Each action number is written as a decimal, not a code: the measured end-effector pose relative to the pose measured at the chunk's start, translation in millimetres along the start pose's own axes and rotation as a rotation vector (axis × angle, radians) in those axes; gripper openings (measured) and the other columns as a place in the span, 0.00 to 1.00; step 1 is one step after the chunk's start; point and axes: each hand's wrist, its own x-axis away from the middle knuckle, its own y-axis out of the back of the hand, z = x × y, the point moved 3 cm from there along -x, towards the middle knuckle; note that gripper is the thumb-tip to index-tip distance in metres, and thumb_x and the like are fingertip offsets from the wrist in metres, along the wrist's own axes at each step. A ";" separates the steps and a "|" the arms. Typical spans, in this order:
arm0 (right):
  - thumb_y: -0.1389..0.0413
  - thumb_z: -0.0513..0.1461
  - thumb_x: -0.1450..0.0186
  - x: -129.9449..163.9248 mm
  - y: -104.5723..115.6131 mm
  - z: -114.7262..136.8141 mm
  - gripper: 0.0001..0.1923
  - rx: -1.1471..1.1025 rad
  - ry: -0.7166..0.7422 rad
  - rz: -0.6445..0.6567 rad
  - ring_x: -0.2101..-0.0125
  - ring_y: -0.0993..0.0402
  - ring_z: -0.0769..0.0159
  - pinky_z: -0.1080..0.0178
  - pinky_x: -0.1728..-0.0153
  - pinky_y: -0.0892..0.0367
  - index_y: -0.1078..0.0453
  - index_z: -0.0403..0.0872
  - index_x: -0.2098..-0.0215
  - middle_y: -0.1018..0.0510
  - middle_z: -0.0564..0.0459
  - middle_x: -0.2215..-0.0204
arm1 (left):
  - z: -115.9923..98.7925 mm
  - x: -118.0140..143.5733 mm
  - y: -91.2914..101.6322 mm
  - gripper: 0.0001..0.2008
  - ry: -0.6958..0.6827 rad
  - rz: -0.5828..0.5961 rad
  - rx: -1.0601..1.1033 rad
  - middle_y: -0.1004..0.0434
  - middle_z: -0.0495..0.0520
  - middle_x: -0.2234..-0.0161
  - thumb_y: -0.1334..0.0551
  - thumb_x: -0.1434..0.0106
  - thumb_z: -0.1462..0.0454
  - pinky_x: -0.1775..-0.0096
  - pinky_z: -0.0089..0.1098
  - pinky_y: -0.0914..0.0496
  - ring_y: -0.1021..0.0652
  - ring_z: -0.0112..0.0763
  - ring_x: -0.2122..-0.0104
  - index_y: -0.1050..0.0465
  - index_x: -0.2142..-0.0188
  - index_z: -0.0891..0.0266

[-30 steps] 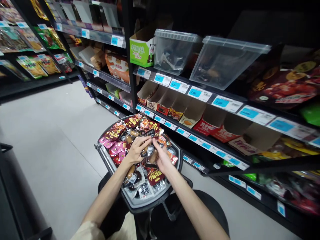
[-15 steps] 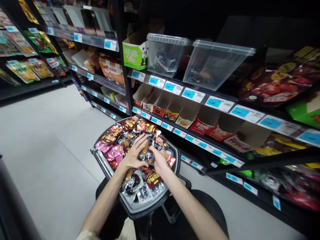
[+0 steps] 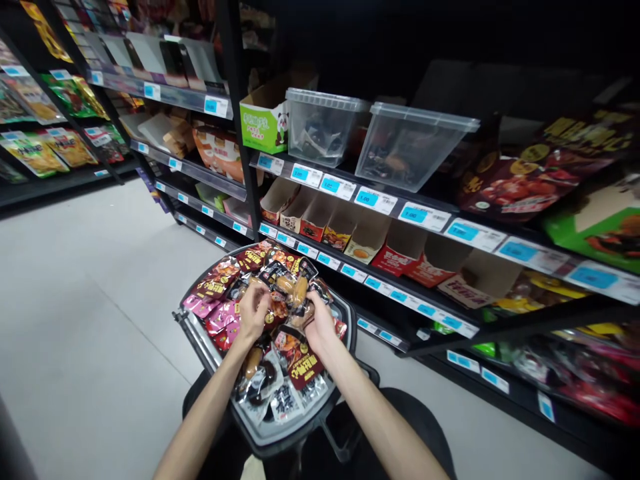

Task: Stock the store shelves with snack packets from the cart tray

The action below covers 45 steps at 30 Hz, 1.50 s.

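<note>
A black shopping basket [image 3: 300,437] sits in front of me, heaped with small snack packets [image 3: 215,300] in red, pink and clear wrappers. My left hand [image 3: 253,312] is curled over the pile and grips a packet. My right hand [image 3: 316,321] is closed on a bunch of clear sausage packets [image 3: 295,288], lifted a little above the heap. The two hands are close together over the basket's middle.
Black store shelves run along the right, with blue price tags [image 3: 370,198], open cardboard display boxes [image 3: 350,230], two clear plastic bins [image 3: 407,143] and a green panda box [image 3: 263,123]. More shelves with hanging packets [image 3: 35,150] stand far left. Grey floor [image 3: 85,300] lies to the left.
Both hands went from lying flat on the pile to closing around packets. The right hand has raised a bunch of sausage packets. The view has drifted slightly right.
</note>
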 end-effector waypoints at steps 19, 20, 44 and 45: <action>0.30 0.37 0.54 1.5 -1.5 10.4 0.19 0.250 0.332 0.021 0.66 0.18 0.59 0.60 0.62 0.24 0.23 0.45 0.63 0.14 0.51 0.66 | -4.6 -4.6 -14.0 0.17 0.674 -0.140 0.781 0.18 0.55 0.67 0.24 0.49 0.58 0.60 0.31 0.25 0.18 0.33 0.65 0.24 0.67 0.67; 0.30 0.38 0.54 -0.6 0.1 12.3 0.19 0.248 0.346 0.006 0.66 0.19 0.59 0.60 0.63 0.24 0.23 0.44 0.63 0.15 0.50 0.66 | -3.6 -4.9 -12.0 0.16 0.683 -0.170 0.772 0.18 0.54 0.68 0.25 0.49 0.58 0.61 0.32 0.24 0.18 0.33 0.67 0.23 0.67 0.67; 0.29 0.50 0.49 -1.8 -9.2 36.9 0.23 0.290 0.127 0.286 0.73 0.20 0.60 0.62 0.71 0.24 0.24 0.46 0.62 0.16 0.51 0.70 | 5.3 4.6 -19.5 0.17 1.034 0.067 0.941 0.15 0.64 0.65 0.39 0.35 0.60 0.63 0.39 0.19 0.15 0.44 0.65 0.22 0.53 0.70; 0.28 0.50 0.50 -0.1 -10.2 39.1 0.24 0.289 0.122 0.306 0.73 0.20 0.60 0.62 0.71 0.24 0.24 0.46 0.61 0.16 0.51 0.70 | 5.9 3.3 -18.9 0.17 1.031 0.061 0.964 0.15 0.64 0.64 0.40 0.34 0.59 0.62 0.40 0.19 0.15 0.45 0.64 0.23 0.52 0.70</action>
